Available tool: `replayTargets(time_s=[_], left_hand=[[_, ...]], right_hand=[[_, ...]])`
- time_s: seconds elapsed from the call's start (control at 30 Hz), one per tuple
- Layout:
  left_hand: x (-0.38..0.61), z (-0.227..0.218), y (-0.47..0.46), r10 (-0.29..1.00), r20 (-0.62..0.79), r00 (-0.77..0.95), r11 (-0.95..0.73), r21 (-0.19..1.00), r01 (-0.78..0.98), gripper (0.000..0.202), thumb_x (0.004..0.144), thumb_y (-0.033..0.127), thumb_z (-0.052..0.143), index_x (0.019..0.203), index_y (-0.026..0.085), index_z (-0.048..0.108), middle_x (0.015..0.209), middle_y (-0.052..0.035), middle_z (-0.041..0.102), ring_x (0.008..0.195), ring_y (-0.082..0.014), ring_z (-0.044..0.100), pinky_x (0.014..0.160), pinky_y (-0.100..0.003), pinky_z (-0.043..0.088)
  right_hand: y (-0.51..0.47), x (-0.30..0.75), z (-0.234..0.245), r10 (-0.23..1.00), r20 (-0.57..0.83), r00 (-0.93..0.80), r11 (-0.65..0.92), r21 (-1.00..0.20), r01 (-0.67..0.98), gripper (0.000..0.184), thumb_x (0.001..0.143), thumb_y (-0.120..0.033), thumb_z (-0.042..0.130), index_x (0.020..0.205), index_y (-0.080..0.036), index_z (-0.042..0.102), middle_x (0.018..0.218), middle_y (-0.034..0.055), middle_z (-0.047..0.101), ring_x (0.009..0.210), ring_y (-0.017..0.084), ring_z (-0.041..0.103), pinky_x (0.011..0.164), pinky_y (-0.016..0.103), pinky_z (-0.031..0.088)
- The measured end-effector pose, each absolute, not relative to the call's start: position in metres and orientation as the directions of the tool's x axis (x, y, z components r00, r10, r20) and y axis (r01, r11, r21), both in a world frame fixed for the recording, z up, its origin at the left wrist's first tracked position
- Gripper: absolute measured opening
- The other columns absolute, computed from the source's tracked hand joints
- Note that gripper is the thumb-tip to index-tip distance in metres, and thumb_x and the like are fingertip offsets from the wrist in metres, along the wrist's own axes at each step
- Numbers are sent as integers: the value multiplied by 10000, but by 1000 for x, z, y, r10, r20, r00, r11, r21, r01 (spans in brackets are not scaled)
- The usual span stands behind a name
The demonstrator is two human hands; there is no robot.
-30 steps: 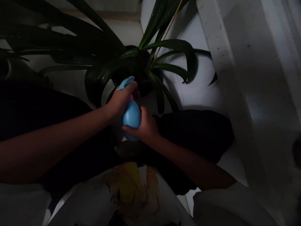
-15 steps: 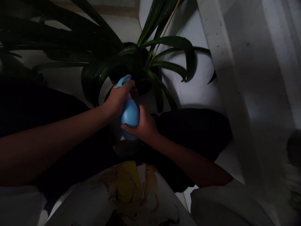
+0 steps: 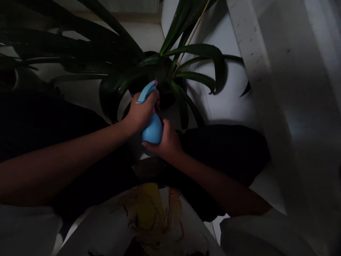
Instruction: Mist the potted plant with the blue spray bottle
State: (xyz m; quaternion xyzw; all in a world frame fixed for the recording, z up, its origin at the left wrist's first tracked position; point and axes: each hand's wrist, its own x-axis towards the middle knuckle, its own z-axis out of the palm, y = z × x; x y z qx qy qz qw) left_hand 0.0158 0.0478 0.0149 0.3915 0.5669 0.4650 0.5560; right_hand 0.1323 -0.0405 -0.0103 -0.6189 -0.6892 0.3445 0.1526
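Observation:
Between my two hands is a light blue spray bottle (image 3: 152, 131) with a pink nozzle tip and collar. My left hand (image 3: 142, 111) is wrapped round its neck and trigger head, fingers mostly hidden behind it. My right hand (image 3: 168, 141) grips the lower body from the right, thumb across the front. The nozzle points away from me toward a potted plant (image 3: 149, 65) with long, dark green strap leaves, some with wet-looking glints. Its dark pot (image 3: 170, 97) stands just beyond the bottle, partly covered by leaves. Whether spray is coming out I cannot tell.
A white tiled wall (image 3: 223, 106) rises behind the plant on the right. Closer on the right stands a pale, speckled panel (image 3: 269, 89). My dark-clothed legs (image 3: 226, 149) are bent on both sides of the bottle. A thin tan stick (image 3: 193, 35) stands among the leaves. The light is dim.
The view has shifted slightly, so everything sits a little further right. The bottle's head tilts a bit more to the right. Both hands keep their hold on it.

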Motion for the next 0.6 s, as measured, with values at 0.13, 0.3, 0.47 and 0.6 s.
replayTargets(time_s=[0.13,0.3,0.47,0.6], left_hand=[[17,14,50,946,-310,-96,291,942,-167,113,897,306,686,841,221,636,656,5,539,644,-162,581,638,-265,472],[17,14,52,954,-296,-35,289,948,-135,151,910,301,642,797,201,639,693,-17,595,720,-172,628,692,-267,494],[16,14,51,969,-247,-3,244,960,-140,200,903,273,628,722,197,593,627,6,535,610,-136,552,630,-249,455],[20,16,54,941,-338,-14,333,931,-147,230,911,243,604,687,195,583,611,3,543,597,-131,551,615,-241,460]], right_hand=[[-38,131,-6,951,-267,-157,-56,-646,761,1026,670,-564,886,1466,-150,387,1373,236,597,1225,421,641,921,519,581],[-39,131,-8,951,-272,-149,-75,-668,740,1025,713,-560,866,1516,-168,362,1358,220,615,1195,404,661,886,481,589],[-38,132,-11,957,-231,-175,-38,-698,715,1039,702,-571,878,1521,-190,365,1387,217,601,1208,409,654,892,491,581],[-38,131,-8,947,-295,-130,-114,-683,722,1066,673,-543,897,1511,-163,359,1365,228,618,1207,417,659,896,495,585]])
